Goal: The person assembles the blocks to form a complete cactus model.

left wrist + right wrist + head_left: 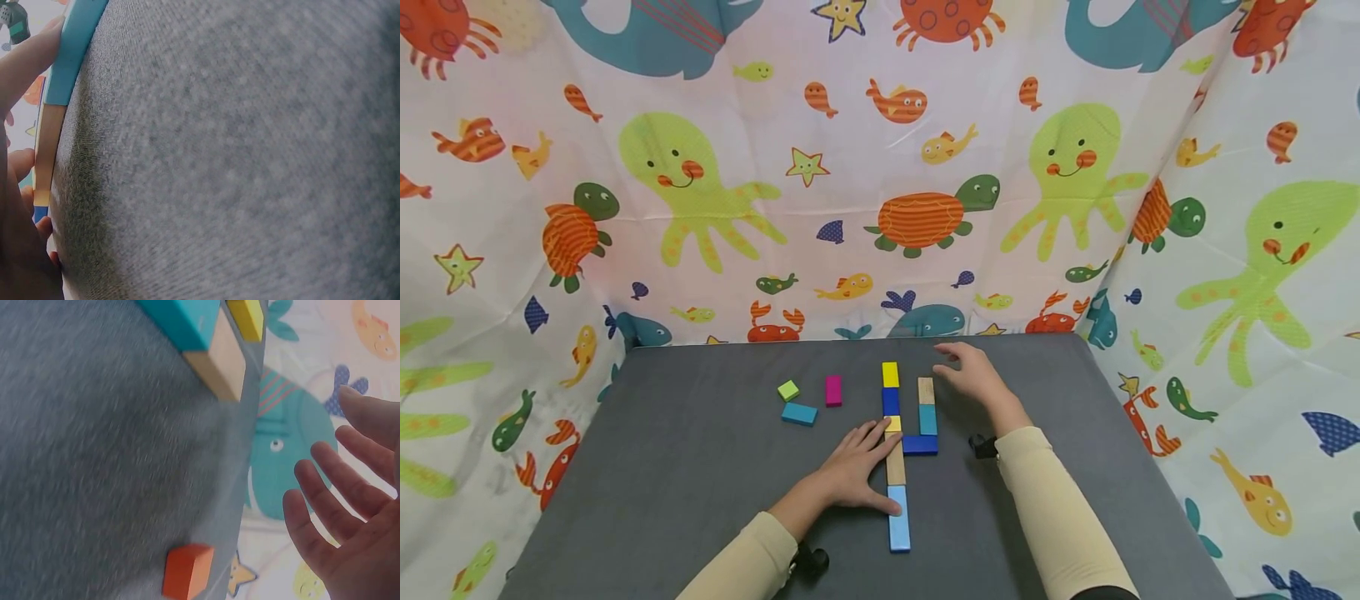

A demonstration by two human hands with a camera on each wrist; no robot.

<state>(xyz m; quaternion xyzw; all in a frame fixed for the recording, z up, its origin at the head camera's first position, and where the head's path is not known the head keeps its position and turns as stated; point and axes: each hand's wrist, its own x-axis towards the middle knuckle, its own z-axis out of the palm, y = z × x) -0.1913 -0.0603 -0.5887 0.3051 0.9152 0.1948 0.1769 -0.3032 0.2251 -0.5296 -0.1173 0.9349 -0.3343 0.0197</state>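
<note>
A: Where did the blocks lie, and how were they held?

B: A light-blue rectangular block, smooth-faced (899,533), formed the near end of a row. Beyond it ran a tan, wood-toned oblong block (896,468), a small yellow block (892,423), a blue rectangular block (891,402) and a bright-yellow block (890,374). A person's left hand (853,467) touched the row with spread fingers, thumb at the light-blue block, clasping nothing.

A: Why there?

B: Probably to steady the row; the spread spanned several joins.

A: And the right hand (976,379)?

B: Beyond the light-blue block and to its right, released and empty, perhaps held clear of a side branch: a dark-blue oblong block (921,445), a teal rectangular block (928,419) and a pale tan block (926,390).

A: Anything apart?

B: Beyond the light-blue block, leftward: a lime-green cube (787,390), a turquoise oblong block (799,414) and a magenta rectangular block (833,391).

A: The setting?

B: Grey cloth (700,483) spread beneath the light-blue block; far beyond hung a white sea-creature curtain (842,242).
</note>
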